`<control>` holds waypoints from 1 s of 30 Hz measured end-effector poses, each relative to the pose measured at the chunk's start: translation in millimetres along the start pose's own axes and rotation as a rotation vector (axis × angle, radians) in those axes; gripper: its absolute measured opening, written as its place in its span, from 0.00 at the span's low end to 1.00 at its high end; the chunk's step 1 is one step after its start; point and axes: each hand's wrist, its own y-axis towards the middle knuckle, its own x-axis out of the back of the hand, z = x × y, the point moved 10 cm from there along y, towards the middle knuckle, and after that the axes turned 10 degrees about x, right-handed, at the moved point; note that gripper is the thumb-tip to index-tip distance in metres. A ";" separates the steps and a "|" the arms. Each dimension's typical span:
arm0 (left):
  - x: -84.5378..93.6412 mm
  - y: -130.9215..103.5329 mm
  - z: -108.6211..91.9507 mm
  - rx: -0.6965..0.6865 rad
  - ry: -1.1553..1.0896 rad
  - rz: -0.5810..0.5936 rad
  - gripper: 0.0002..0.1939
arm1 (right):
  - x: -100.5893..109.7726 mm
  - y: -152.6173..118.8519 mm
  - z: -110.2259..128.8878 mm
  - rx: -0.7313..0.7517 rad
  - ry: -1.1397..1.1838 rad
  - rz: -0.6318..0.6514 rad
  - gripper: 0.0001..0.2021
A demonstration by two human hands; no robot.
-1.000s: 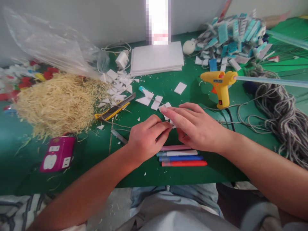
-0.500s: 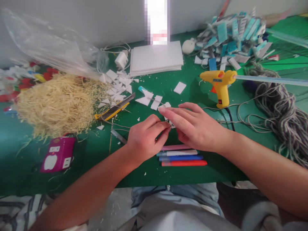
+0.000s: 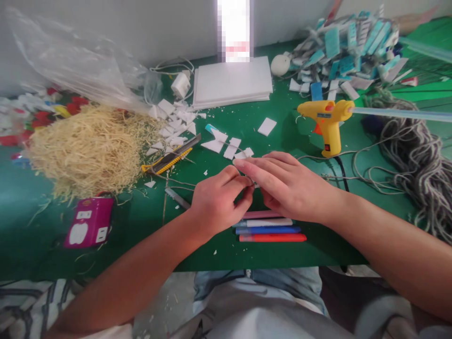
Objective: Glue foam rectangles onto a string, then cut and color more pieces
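My left hand (image 3: 221,200) is closed, thumb and forefinger pinched on a thin grey cord (image 3: 250,178) at the centre of the green table. Over the same spot bends my right hand (image 3: 294,188), its forefinger stretched past the left fingertips. A bit of something white shows beneath the right hand; its thumb side is mostly hidden, so what it grips cannot be made out. Just beyond the fingers lie white foam pieces (image 3: 232,148), with cord running across them. Felt-tip pens, including a blue pen (image 3: 268,230) and a red pen (image 3: 273,238), lie in a row below the hands.
A yellow glue gun (image 3: 326,123) stands at right, beside a grey yarn bundle (image 3: 406,141). To the left are a utility knife (image 3: 173,157), a straw heap (image 3: 84,150) and a purple box (image 3: 90,221). White foam sheets (image 3: 231,84) and tagged blue-white pieces (image 3: 341,52) lie behind.
The view has shifted slightly, so everything sits a little to the right. Both hands keep nearly the same pose; less of the white bit shows between them.
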 end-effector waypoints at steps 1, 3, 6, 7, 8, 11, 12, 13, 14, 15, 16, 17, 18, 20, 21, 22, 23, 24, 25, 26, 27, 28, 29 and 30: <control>0.0 -0.1 -0.9 -0.011 0.018 -0.009 0.08 | -0.4 -0.1 0.4 0.003 0.002 -0.002 0.31; -0.2 -0.5 -2.4 -0.032 0.050 -0.026 0.09 | -2.1 -0.7 0.3 0.002 0.006 0.000 0.31; -2.6 -1.4 -1.7 -0.040 0.065 -0.020 0.10 | -4.1 -1.5 -1.9 -0.013 -0.004 0.008 0.33; -3.6 -1.7 -0.6 -0.034 0.059 -0.010 0.10 | -3.9 -1.5 -2.6 -0.016 -0.011 0.009 0.33; -4.9 -2.0 0.8 -0.026 0.049 0.005 0.09 | -3.3 -1.4 -3.3 -0.020 -0.019 0.008 0.34; -4.9 -2.4 3.5 -0.008 0.011 0.028 0.09 | 1.2 -0.6 -4.7 -0.023 -0.021 -0.007 0.35; -3.5 -2.2 3.6 -0.008 0.004 0.024 0.09 | 2.3 -0.4 -5.2 -0.025 -0.014 -0.007 0.35; -1.9 -1.8 3.5 -0.008 0.001 0.019 0.09 | 2.8 -0.4 -5.8 -0.028 -0.005 -0.002 0.36; -0.3 -1.3 3.1 -0.011 -0.001 0.013 0.09 | 2.9 -0.6 -6.4 -0.031 0.006 0.006 0.37; 1.1 -0.8 2.6 -0.015 0.000 0.009 0.08 | 2.5 -0.9 -7.0 -0.035 0.016 0.017 0.39; 2.2 -0.2 2.2 -0.016 0.005 0.006 0.08 | 2.1 -1.4 -7.6 -0.037 0.025 0.027 0.39; 3.2 0.4 1.8 -0.018 0.011 0.003 0.08 | 1.6 -1.9 -7.8 -0.037 0.031 0.034 0.39; 3.9 0.8 1.7 -0.017 0.019 0.002 0.08 | 1.3 -2.4 -7.8 -0.034 0.034 0.039 0.39; 5.0 1.2 1.0 -0.018 0.030 0.000 0.08 | 0.8 -3.5 -8.6 -0.038 0.038 0.041 0.40; 5.6 1.3 0.5 -0.020 0.034 -0.003 0.09 | 0.4 -4.2 -9.5 -0.047 0.043 0.042 0.41; 6.2 1.2 0.3 -0.018 0.036 -0.006 0.09 | -0.1 -4.8 -10.6 -0.056 0.050 0.041 0.42; 6.8 1.1 0.2 -0.014 0.037 -0.010 0.09 | -0.7 -5.3 -11.6 -0.066 0.058 0.041 0.43; 7.8 1.0 0.1 -0.010 0.035 -0.019 0.08 | -1.2 -5.7 -12.4 -0.074 0.066 0.039 0.44; 9.0 0.9 0.0 -0.007 0.030 -0.029 0.08 | -1.7 -5.9 -12.9 -0.080 0.072 0.039 0.44; 10.0 0.7 0.0 -0.003 0.021 -0.039 0.08 | -2.3 -5.9 -13.1 -0.083 0.074 0.040 0.44; 10.7 0.6 -0.2 -0.002 0.011 -0.046 0.07 | -2.7 -5.9 -13.1 -0.084 0.073 0.041 0.44; 11.1 0.4 -0.5 -0.004 0.002 -0.050 0.07 | -2.9 -5.7 -12.9 -0.084 0.070 0.041 0.43; 11.0 0.2 -1.1 -0.010 -0.006 -0.050 0.07 | -2.8 -5.3 -12.4 -0.080 0.066 0.039 0.43; 10.5 0.1 -1.4 -0.013 -0.010 -0.045 0.07 | -2.5 -4.9 -11.6 -0.073 0.061 0.036 0.42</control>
